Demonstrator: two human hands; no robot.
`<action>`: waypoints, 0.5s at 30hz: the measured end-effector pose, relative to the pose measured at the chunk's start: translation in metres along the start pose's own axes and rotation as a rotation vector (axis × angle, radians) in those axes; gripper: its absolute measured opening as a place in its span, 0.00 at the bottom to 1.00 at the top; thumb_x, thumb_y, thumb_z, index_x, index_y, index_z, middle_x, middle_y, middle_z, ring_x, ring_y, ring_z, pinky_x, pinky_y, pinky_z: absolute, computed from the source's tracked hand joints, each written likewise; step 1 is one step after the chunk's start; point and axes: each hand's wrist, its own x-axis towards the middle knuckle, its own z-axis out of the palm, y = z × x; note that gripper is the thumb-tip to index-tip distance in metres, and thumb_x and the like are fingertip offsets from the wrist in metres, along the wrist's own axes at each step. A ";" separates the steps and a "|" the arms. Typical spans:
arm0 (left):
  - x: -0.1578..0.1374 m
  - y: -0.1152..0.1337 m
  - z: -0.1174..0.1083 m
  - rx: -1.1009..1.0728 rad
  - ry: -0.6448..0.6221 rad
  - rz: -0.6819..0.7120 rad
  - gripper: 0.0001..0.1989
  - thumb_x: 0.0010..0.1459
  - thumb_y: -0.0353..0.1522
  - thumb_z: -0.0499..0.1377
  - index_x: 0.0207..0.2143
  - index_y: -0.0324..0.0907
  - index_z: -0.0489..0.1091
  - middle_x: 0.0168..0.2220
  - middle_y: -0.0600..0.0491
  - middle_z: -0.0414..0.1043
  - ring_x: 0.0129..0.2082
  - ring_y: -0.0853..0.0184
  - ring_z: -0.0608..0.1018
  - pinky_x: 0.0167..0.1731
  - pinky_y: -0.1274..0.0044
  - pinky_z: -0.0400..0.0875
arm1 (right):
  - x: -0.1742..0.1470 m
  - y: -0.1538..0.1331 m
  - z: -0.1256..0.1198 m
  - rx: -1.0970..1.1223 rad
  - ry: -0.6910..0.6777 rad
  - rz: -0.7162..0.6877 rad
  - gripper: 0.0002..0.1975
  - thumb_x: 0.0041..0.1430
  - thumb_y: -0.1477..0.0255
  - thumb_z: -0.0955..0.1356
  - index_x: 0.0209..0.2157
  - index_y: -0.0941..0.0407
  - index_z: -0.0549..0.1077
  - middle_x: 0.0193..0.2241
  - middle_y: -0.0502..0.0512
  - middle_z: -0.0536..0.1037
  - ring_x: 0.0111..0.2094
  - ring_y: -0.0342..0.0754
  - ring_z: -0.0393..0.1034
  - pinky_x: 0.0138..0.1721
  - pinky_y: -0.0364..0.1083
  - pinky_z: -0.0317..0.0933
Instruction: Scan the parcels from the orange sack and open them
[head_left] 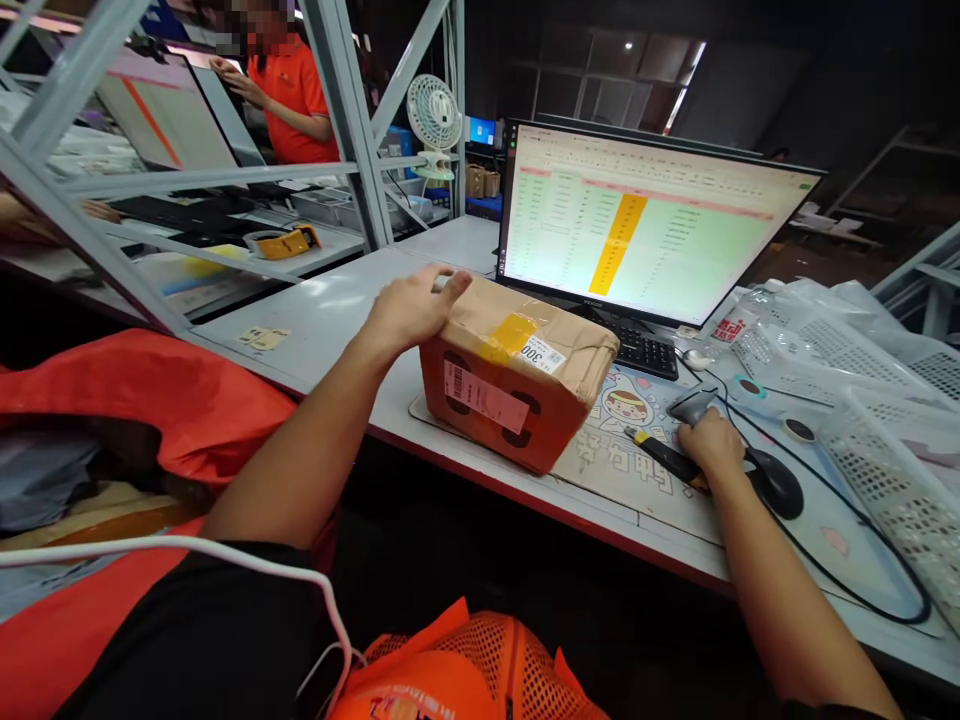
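My left hand [416,312] grips the upper left edge of a brown cardboard box [480,410], its thumb over the top. The box rests on the desk near the front edge. Yellow tape crosses its top, and a white label [486,402] with a barcode is on the side facing me. My right hand [712,445] is closed around a grey handheld barcode scanner [691,403], whose head points left. A black and yellow utility knife [664,455] lies on the printed desk mat [592,475] beside that hand. Just right of the hand sits a black mouse [776,483].
A monitor [645,220] showing a spreadsheet stands behind the box, with a keyboard [645,352] below it. White plastic baskets [892,500] crowd the right side. A metal frame [360,130] rises at the left, with a person in an orange shirt [296,90] beyond it.
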 end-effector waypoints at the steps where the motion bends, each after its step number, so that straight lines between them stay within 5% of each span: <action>1: -0.007 -0.009 -0.003 -0.149 -0.036 0.122 0.57 0.56 0.75 0.40 0.67 0.44 0.70 0.63 0.39 0.74 0.64 0.41 0.73 0.65 0.57 0.66 | 0.001 0.001 -0.002 0.002 -0.006 0.012 0.32 0.64 0.62 0.66 0.62 0.70 0.67 0.56 0.82 0.76 0.59 0.72 0.73 0.55 0.61 0.69; 4: -0.020 -0.029 -0.018 -0.421 -0.336 0.361 0.64 0.44 0.78 0.53 0.73 0.50 0.63 0.75 0.45 0.57 0.71 0.42 0.66 0.66 0.64 0.67 | 0.000 0.010 -0.019 0.021 -0.037 -0.003 0.29 0.64 0.59 0.66 0.56 0.68 0.75 0.50 0.80 0.80 0.54 0.72 0.77 0.50 0.60 0.70; 8: -0.030 -0.026 -0.036 -0.180 -0.523 0.434 0.66 0.38 0.63 0.75 0.76 0.55 0.56 0.79 0.52 0.47 0.75 0.43 0.58 0.72 0.64 0.59 | -0.020 0.033 -0.063 0.195 -0.082 -0.132 0.22 0.60 0.50 0.69 0.39 0.55 0.80 0.31 0.65 0.82 0.34 0.64 0.80 0.35 0.56 0.71; 11: -0.036 -0.004 -0.038 -0.029 -0.471 0.403 0.60 0.44 0.59 0.72 0.76 0.52 0.57 0.75 0.50 0.57 0.72 0.43 0.64 0.70 0.62 0.59 | -0.050 0.049 -0.102 0.361 -0.094 -0.214 0.23 0.53 0.43 0.72 0.31 0.49 0.78 0.21 0.57 0.78 0.21 0.58 0.73 0.23 0.55 0.67; 15: -0.038 0.030 -0.034 0.135 -0.342 0.264 0.46 0.54 0.61 0.64 0.68 0.47 0.71 0.55 0.45 0.80 0.54 0.45 0.79 0.54 0.66 0.70 | -0.093 0.067 -0.150 0.444 0.030 -0.313 0.24 0.41 0.39 0.76 0.29 0.43 0.80 0.18 0.58 0.74 0.16 0.55 0.67 0.14 0.55 0.62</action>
